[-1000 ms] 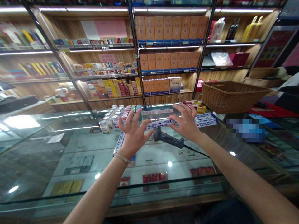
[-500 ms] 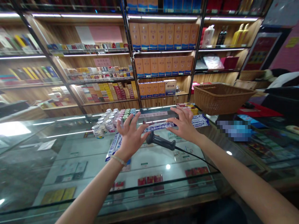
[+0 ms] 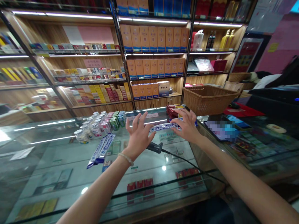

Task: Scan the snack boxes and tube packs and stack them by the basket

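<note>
A long blue-and-white packet (image 3: 164, 127) lies across the glass counter (image 3: 58, 155). My right hand (image 3: 187, 125) rests on its right end with fingers spread. My left hand (image 3: 138, 137) hovers open beside its left end, palm away from me, a bead bracelet at the wrist. Under my left hand lies a black handheld barcode scanner (image 3: 154, 147) with its cable trailing right. Two more blue-and-white packets (image 3: 101, 150) lie to the left on the glass.
Small bottles and cans (image 3: 101, 124) stand in rows at the counter's back. A wicker basket (image 3: 207, 99) sits at the right, with red boxes (image 3: 172, 111) beside it. Shelves of boxed goods (image 3: 151, 40) fill the wall behind. A tape roll (image 3: 273, 128) lies far right.
The view has swung right, so everything sits further left. Both hands stay spread by the packet; the right one has settled onto its right end.
</note>
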Demonstrator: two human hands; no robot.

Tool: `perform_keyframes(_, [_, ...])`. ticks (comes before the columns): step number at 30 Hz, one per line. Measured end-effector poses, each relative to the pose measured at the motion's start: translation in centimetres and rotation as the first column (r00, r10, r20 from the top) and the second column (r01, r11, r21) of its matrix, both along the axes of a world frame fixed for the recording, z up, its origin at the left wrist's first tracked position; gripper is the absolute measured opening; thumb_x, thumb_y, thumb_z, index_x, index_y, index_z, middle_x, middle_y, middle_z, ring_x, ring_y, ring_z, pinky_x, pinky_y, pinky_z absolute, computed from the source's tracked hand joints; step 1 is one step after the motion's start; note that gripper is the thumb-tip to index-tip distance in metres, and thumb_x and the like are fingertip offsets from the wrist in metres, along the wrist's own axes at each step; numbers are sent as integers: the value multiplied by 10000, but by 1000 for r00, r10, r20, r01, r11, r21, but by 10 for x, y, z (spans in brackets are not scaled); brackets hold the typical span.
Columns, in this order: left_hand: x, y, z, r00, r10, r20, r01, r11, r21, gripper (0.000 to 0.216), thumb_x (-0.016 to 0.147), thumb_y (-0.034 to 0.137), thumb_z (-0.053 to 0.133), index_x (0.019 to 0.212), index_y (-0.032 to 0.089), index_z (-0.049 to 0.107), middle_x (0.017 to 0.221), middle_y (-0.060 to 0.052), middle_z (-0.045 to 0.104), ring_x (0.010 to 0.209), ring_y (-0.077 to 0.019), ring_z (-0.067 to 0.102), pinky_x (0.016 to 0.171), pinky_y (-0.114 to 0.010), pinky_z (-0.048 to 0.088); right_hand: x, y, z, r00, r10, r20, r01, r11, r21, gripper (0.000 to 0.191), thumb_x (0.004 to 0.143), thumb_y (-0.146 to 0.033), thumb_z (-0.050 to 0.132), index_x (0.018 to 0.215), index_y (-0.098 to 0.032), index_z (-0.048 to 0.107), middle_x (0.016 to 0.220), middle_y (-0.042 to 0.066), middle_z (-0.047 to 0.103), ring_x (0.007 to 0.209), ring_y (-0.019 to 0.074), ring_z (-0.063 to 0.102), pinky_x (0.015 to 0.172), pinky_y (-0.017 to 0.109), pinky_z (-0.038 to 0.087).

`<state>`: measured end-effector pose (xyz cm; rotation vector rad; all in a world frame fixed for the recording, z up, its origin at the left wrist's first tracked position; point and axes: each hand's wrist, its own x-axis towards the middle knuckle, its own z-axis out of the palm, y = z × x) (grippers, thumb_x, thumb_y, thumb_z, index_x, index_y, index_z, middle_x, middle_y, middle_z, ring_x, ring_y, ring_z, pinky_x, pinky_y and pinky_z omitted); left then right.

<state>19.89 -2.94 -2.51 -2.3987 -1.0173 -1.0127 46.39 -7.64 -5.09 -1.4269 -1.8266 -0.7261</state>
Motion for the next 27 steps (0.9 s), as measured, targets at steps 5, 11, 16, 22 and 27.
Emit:
perform_keyframes(5, [30, 1, 0, 999, -15, -28, 14, 998, -54, 157, 899, 333, 745, 1033, 250, 748, 1659, -127, 475, 1554, -414, 363, 1262, -765, 80, 25, -3, -5, 998, -57, 42, 57, 998, -7, 218, 942, -432, 681, 1100, -300, 753, 1557, 102, 542, 1513, 323, 368, 1264, 602, 147])
perform_keyframes(11, [70, 4, -4, 995, -71, -66, 65, 994, -88, 136, 895, 307, 710, 1002, 229, 743, 1660, -135, 472, 1559, -408, 357, 1272, -767, 62, 62, -4, -15, 990, -100, 96, 102, 995, -21, 208, 937, -398, 663, 1084, -281, 751, 1545, 108, 553, 1509, 312, 366, 1265, 591, 154])
perform_keyframes(16, [99, 10, -8, 990, -115, -87, 106, 989, -105, 125, 881, 277, 703, 987, 233, 752, 1659, -121, 477, 1568, -393, 348, 1289, -753, 49, 86, -3, -23, 985, -151, 79, 153, 988, -23, 199, 919, -371, 680, 1075, -276, 759, 1548, 110, 550, 1498, 332, 379, 1258, 606, 164])
perform_keyframes(22, [121, 18, -11, 991, -107, -77, 97, 988, -119, 138, 846, 245, 733, 980, 231, 763, 1659, -128, 475, 1569, -394, 344, 1287, -759, 42, 103, 1, -26, 977, -185, 110, 186, 983, -1, 177, 913, -356, 692, 1059, -272, 747, 1539, 119, 561, 1497, 325, 390, 1243, 624, 184])
perform_keyframes(27, [136, 17, -18, 990, -93, -103, 79, 988, -134, 157, 849, 253, 749, 1002, 225, 771, 1646, -139, 490, 1563, -393, 356, 1290, -757, 85, 114, -1, -28, 963, -200, 182, 203, 979, 3, 171, 900, -321, 681, 1052, -262, 734, 1542, 119, 570, 1501, 321, 378, 1247, 637, 178])
